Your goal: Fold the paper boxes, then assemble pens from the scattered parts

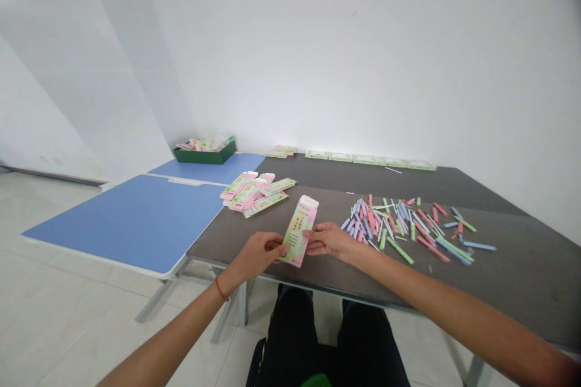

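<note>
Both hands hold one flat pink-and-green paper packet (300, 227) over the near edge of the dark grey table (521, 266). My left hand (257, 254) pinches its lower left edge, fingers closed on it. My right hand (330, 239) grips its right edge, fingers closed too. A pile of similar packets (256, 191) lies just beyond, to the left. Several pastel pens or sticks (403, 224) are scattered to the right of my right hand.
A blue table (136, 217) adjoins on the left, with a green tray (206, 154) of packets at its far end. More flat packets (370, 159) line the wall side of the grey table. White wall behind; tiled floor at left. My legs are below the table edge.
</note>
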### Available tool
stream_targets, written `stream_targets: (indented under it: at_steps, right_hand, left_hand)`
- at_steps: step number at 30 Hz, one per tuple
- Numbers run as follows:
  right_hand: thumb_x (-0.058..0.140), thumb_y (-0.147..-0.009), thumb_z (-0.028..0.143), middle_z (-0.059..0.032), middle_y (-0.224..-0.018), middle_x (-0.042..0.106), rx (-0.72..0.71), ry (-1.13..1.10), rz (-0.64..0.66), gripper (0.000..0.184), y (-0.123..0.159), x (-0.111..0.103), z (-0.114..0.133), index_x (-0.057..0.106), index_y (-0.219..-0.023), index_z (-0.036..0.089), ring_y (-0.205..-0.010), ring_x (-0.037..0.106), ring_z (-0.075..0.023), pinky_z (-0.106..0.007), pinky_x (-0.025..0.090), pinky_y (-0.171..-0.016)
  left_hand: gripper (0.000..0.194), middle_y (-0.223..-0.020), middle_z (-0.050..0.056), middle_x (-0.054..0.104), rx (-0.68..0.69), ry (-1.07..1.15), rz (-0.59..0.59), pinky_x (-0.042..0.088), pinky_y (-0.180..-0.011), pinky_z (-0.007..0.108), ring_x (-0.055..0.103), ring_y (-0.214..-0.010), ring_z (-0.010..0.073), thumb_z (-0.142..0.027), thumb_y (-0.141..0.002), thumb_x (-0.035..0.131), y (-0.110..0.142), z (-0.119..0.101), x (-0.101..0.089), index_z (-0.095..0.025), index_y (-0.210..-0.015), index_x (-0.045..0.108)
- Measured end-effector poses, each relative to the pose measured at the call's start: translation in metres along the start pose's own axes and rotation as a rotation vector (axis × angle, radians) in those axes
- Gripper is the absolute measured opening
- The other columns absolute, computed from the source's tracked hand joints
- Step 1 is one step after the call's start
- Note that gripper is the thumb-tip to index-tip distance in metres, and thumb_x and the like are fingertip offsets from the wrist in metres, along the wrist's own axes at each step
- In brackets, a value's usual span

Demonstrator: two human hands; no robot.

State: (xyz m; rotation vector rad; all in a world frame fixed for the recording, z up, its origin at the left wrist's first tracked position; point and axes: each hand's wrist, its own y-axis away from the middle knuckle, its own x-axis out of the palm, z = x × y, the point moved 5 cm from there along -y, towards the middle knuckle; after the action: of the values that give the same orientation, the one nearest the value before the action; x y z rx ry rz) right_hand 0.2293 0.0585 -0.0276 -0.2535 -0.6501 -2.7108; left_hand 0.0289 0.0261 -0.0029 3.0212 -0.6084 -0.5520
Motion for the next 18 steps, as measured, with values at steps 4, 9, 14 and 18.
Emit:
stream_targets:
  at_steps: [4, 9, 14, 18]
  right_hand:
    - [0.081, -0.086, 0.018, -0.0154, -0.098, 0.082, -0.041, 0.001, 0.013, 0.02, 0.001, -0.003, 0.004, 0.076, -0.103, 0.009, -0.079, 0.08, -0.0197, -0.03, 0.066, -0.078]
    - [0.088, -0.08, 0.025, -0.0143, -0.103, 0.081, -0.121, 0.009, 0.065, 0.033, 0.002, -0.005, 0.009, 0.075, -0.107, 0.011, -0.086, 0.08, -0.0209, -0.034, 0.065, -0.085]
    - [0.088, -0.078, 0.021, -0.0146, -0.098, 0.082, -0.126, 0.007, 0.06, 0.028, 0.004, -0.005, 0.006, 0.077, -0.101, 0.01, -0.084, 0.08, -0.0224, -0.036, 0.066, -0.084]
    - [0.082, -0.083, 0.014, -0.0138, -0.093, 0.082, -0.147, 0.017, -0.033, 0.015, 0.003, -0.007, 0.008, 0.079, -0.097, 0.01, -0.077, 0.079, -0.021, -0.035, 0.067, -0.079]
  left_hand:
    - [0.042, -0.085, 0.009, 0.079, -0.044, 0.098, -0.028, 0.061, -0.067, 0.031, 0.074, -0.075, 0.0214, -0.046, -0.069, 0.086, -0.004, 0.006, 0.0, -0.013, -0.089, 0.071]
    - [0.046, -0.086, 0.008, 0.079, -0.096, 0.18, 0.005, 0.06, -0.067, 0.029, 0.073, -0.074, 0.019, -0.045, -0.064, 0.09, -0.008, 0.009, 0.003, -0.013, -0.09, 0.07]
    - [0.048, -0.087, 0.009, 0.079, -0.071, 0.103, 0.009, 0.061, -0.07, 0.031, 0.075, -0.076, 0.0208, -0.049, -0.067, 0.087, -0.011, 0.007, 0.006, -0.013, -0.094, 0.07]
    - [0.043, -0.092, 0.01, 0.08, -0.058, 0.042, 0.011, 0.061, -0.07, 0.03, 0.076, -0.078, 0.022, -0.052, -0.077, 0.079, -0.011, 0.006, 0.008, -0.014, -0.096, 0.073]
